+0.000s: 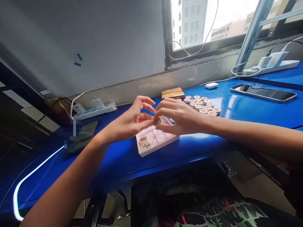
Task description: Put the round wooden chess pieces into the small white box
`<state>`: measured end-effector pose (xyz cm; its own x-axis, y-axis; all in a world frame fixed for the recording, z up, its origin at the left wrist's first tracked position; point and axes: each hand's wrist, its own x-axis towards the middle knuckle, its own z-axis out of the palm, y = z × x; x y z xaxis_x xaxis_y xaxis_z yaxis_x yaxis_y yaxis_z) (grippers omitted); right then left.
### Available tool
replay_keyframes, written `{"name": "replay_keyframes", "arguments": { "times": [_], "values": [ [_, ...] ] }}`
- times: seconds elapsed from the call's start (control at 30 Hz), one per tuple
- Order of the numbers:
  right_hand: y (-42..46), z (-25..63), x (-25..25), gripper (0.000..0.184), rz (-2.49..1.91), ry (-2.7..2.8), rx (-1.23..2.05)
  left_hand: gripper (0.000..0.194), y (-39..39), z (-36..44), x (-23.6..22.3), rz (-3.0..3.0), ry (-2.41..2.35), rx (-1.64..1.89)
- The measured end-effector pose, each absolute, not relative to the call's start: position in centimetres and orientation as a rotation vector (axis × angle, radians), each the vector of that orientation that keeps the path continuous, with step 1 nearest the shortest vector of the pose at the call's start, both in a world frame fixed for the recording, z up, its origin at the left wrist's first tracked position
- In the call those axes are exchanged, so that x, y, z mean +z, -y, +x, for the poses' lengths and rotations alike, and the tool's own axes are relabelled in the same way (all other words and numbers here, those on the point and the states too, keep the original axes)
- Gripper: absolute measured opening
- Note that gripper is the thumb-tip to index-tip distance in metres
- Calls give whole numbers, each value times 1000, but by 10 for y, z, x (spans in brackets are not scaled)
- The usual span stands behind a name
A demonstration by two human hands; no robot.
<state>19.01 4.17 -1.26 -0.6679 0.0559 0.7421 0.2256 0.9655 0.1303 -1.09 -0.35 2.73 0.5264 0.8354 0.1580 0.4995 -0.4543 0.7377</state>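
Observation:
My left hand [132, 121] and my right hand [180, 116] meet over a small white tray [163, 140] lined with red marks. Together their fingertips pinch one round wooden chess piece [157, 121] just above the tray. Two more pieces [144, 142] with black characters lie in the tray's near left corner. Several loose wooden pieces [202, 104] lie on the blue table [248, 107] behind my right hand, beside an orange box [173, 93].
A power strip [94, 111] with a white charger lies at the left, a dark phone [82, 138] beside it. At the right are a phone [264, 92], a white earbud case [211, 85] and another power strip [274, 64] under the window.

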Motion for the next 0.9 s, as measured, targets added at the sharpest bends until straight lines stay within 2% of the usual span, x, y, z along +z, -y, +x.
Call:
{"name": "replay_keyframes", "arguments": {
  "times": [0.13,0.23,0.33,0.4,0.63,0.9],
  "values": [
    [-41,190,-14,11,-159,2291,-279,56,7,-17,31,2216,-1147,641],
    [-46,192,-15,12,-293,2302,-236,66,11,-26,39,2441,-1319,350],
    [-58,195,-17,14,-505,2315,-163,48,13,-33,47,2484,-1394,-84],
    [-67,197,-20,15,-622,2338,-128,35,12,-34,48,2481,-1445,-228],
    [-77,198,-24,18,-834,2430,-26,27,8,-23,39,2579,-1557,-202],
    [-86,197,-25,17,-944,2276,39,32,12,-25,42,2567,-1490,-246]
  ]
}}
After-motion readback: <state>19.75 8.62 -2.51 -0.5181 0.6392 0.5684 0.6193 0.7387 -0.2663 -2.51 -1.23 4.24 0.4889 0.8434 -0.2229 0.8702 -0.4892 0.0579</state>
